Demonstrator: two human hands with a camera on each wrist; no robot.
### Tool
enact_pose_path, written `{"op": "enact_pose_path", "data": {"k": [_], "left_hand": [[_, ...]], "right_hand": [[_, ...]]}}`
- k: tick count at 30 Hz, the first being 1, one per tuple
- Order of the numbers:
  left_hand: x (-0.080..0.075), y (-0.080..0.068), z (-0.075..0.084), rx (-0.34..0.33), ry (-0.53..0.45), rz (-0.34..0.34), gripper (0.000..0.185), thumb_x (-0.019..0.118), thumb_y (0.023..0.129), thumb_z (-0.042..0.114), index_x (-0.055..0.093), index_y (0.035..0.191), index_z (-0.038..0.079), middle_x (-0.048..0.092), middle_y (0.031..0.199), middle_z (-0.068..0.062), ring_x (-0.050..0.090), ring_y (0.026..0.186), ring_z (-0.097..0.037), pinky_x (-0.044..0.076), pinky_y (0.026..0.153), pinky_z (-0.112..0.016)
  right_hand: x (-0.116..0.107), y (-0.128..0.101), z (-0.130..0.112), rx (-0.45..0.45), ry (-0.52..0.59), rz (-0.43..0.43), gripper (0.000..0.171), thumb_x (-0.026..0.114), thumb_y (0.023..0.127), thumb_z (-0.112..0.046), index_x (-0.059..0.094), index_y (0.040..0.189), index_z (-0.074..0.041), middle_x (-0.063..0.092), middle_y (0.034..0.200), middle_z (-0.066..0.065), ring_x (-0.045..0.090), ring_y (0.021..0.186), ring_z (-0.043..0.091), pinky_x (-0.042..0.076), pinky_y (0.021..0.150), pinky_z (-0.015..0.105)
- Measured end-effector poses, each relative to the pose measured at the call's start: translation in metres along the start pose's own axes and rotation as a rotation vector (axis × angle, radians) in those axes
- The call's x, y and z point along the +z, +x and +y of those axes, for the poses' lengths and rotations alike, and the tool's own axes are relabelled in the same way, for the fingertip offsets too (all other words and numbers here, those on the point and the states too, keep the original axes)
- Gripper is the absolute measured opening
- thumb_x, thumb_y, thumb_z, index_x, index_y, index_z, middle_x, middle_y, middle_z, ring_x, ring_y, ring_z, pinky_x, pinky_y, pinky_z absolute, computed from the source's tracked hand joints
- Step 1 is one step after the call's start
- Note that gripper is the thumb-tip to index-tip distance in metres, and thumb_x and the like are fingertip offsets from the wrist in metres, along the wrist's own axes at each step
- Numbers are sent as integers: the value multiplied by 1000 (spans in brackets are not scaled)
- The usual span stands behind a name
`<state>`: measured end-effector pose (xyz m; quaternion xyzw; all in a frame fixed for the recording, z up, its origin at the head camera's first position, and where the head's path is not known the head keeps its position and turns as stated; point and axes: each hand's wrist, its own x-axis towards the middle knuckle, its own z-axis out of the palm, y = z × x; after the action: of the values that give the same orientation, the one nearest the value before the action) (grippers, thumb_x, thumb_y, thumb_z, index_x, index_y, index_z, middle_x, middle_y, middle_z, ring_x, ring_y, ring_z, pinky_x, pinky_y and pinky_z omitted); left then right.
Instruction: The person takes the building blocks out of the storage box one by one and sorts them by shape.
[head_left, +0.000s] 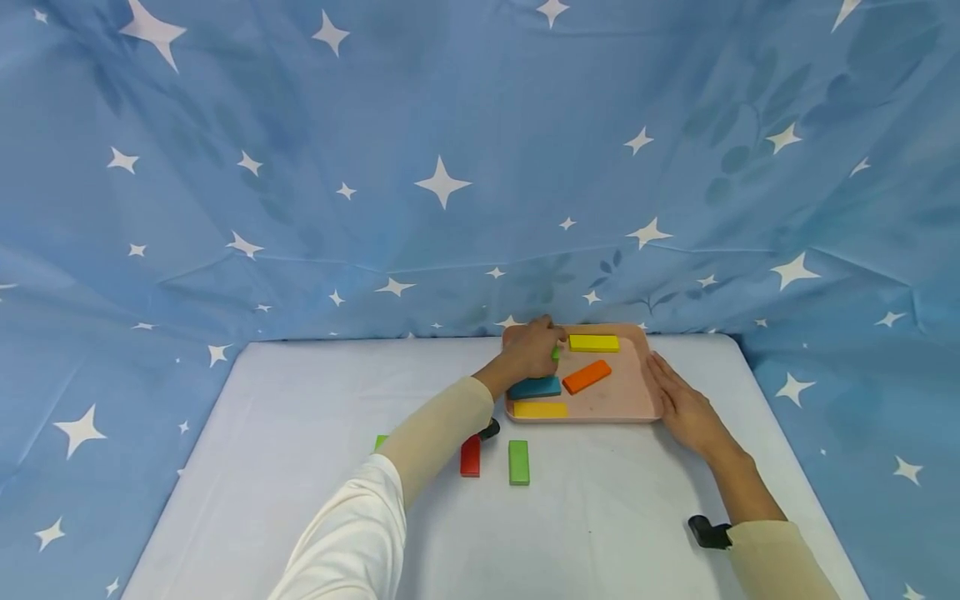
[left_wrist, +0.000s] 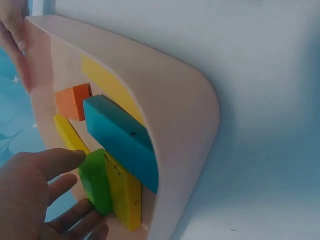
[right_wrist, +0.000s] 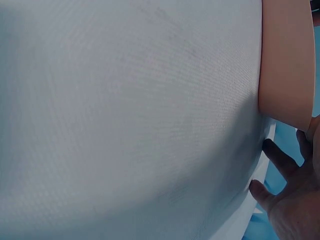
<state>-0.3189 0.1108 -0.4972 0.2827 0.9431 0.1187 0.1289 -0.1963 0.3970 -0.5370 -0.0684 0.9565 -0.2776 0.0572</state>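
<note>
The left hand [head_left: 531, 348] pinches a small green wooden block [left_wrist: 95, 181] inside the pink plastic tray [head_left: 637, 404], whose right rim the flat, spread right hand [head_left: 684, 406] touches.

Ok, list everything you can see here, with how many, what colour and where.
tray: one, pink, far middle of the table
blocks in the tray: two yellow, one orange, one teal, one green under the left hand
blocks on the table: one red, one green, another green half hidden by the sleeve
table: one, white
backdrop cloth: one, blue with white stars
left hand: fingers on the green block in the tray
right hand: flat against the tray's right edge
</note>
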Motion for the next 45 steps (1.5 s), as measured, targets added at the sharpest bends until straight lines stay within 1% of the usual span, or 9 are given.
{"op": "enact_pose_path", "data": {"k": [5,8,15,23,26,29,37,41,45], "left_hand": [[4,2,2,-12,54,1,48,78,91,27,66,137,26,55,125,-1,50,106,-16,47,86,-28],[4,2,4,-5,74,-11,46,80,90,27,68,134,28,53,123,-1,49,106,-17,46,86,-27],[5,4,5,28,74,-29,43,81,90,21,69,131,25,50,121,0,49,105,-16,47,88,-23],[6,4,-1,37,65,-53,39,81,91,19,69,127,25,54,122,-1,50,109,-18,47,94,-26],[6,4,-2,44,59,-37,39,81,90,20,70,127,24,55,122,0,51,109,-17,48,94,-25],[5,4,-3,66,56,-4,37,82,90,22,71,125,23,56,123,1,52,110,-17,48,93,-24],[-5,-3,0,119,-48,72,38,87,85,25,74,121,20,52,123,0,50,112,-18,49,89,-22],[-10,-8,3,165,-61,82,41,90,82,30,75,119,18,51,121,-1,50,111,-19,49,83,-21],[-12,-11,6,178,-58,77,42,91,81,32,74,117,19,50,121,0,49,110,-18,48,80,-18]], "right_hand": [[0,0,-1,-5,-4,8,56,34,113,-17,18,167,-10,15,174,13,25,154,50,27,117,70],[0,-1,-1,-4,-7,9,56,34,113,-16,18,167,-10,15,174,14,25,154,49,27,117,69],[0,-1,-2,9,1,6,57,35,113,-16,18,167,-11,15,174,14,24,154,49,27,117,69],[1,-1,-2,15,-4,-3,56,33,113,-17,17,167,-12,14,175,13,24,154,49,26,118,69],[0,-1,-2,17,-2,-1,56,33,113,-17,17,167,-12,14,175,13,24,154,49,26,118,69],[-1,0,-3,22,3,-7,56,33,114,-18,16,167,-12,13,175,13,23,155,49,26,118,70],[-1,1,-4,14,-6,-7,56,34,113,-16,17,167,-10,13,175,14,23,155,49,26,118,69],[-1,0,-4,13,-2,-4,56,34,113,-16,17,167,-10,14,174,15,22,155,48,26,118,69],[-2,-1,-5,7,2,-1,56,34,113,-16,17,167,-10,15,174,15,23,155,49,26,118,69]]}}
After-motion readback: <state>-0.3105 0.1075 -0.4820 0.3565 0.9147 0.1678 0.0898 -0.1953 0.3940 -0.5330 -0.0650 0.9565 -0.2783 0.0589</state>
